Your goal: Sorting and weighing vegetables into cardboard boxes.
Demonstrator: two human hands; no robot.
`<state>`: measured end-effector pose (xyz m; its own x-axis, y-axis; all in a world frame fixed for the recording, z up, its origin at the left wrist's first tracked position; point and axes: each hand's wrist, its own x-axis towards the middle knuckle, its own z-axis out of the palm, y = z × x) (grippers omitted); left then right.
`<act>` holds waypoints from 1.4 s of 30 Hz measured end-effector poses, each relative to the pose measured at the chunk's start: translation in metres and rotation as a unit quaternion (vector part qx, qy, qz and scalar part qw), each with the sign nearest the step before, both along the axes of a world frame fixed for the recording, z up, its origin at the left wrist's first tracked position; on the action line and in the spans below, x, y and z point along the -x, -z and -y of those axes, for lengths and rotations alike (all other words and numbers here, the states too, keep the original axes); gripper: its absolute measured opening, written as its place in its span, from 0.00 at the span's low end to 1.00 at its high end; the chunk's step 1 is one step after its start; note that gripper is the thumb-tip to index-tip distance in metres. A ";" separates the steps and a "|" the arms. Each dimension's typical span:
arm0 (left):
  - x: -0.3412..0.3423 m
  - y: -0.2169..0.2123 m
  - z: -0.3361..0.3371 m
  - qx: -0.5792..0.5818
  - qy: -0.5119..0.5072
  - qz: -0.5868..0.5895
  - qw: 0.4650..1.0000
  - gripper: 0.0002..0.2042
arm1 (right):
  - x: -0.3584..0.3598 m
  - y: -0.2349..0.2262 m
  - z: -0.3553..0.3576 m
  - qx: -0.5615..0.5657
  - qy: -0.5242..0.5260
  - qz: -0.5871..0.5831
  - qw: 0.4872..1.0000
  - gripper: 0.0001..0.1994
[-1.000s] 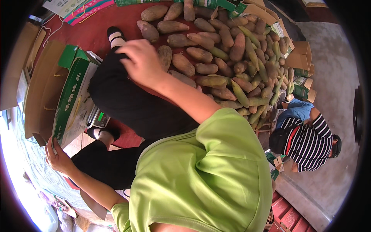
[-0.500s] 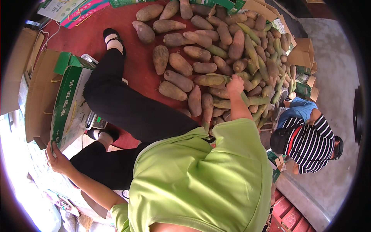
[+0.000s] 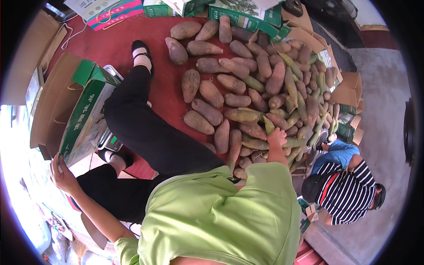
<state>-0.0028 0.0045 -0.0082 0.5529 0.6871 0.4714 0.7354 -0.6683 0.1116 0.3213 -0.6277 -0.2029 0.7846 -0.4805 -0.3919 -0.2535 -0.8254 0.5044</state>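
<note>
My right hand (image 3: pixel 277 138) reaches into a heap of long, thick vegetables, brown, reddish and green, whose exact kind I cannot tell. Its fingers close round a long green vegetable (image 3: pixel 269 125), one tip of which points up past them. Brown vegetables (image 3: pixel 254 131) lie right beside it. At the left, my left hand (image 3: pixel 64 179) grips the near corner of an open green-and-white cardboard box (image 3: pixel 86 117), fingers bent over its edge. The box rests on a scale (image 3: pixel 113 142) with a small lit display. What the box holds is hidden.
Loose brown vegetables (image 3: pixel 191 86) lie on the red floor covering (image 3: pixel 163 95) beyond my leg. Green cartons (image 3: pixel 247 17) stand along the far side, and open brown cartons (image 3: pixel 348 88) at the right. A person in a striped shirt (image 3: pixel 351 192) bends at the right edge of the heap.
My right hand has come slightly closer to me over the heap, and a green vegetable now points up from it. My left hand stays on the box corner. The whole view has shifted.
</note>
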 end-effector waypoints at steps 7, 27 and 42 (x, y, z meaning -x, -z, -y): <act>0.000 -0.005 0.006 0.000 0.030 0.040 0.999 0.07 | 0.000 0.006 -0.014 -0.023 0.026 0.034 0.999 0.26; -0.010 -0.027 0.020 -0.011 0.040 0.016 0.999 0.06 | -0.054 -0.122 -0.290 -0.767 -0.157 0.160 0.602 0.32; -0.002 -0.032 0.022 0.035 0.048 0.021 0.998 0.06 | 0.063 -0.252 -0.589 -0.838 -0.420 -0.137 0.321 0.31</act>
<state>-0.0004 -0.0172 0.0241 0.5985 0.6639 0.4484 0.6618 -0.7251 0.1903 0.2583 -0.0383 0.0486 0.1859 0.9208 0.3428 0.2777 0.2854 -0.9173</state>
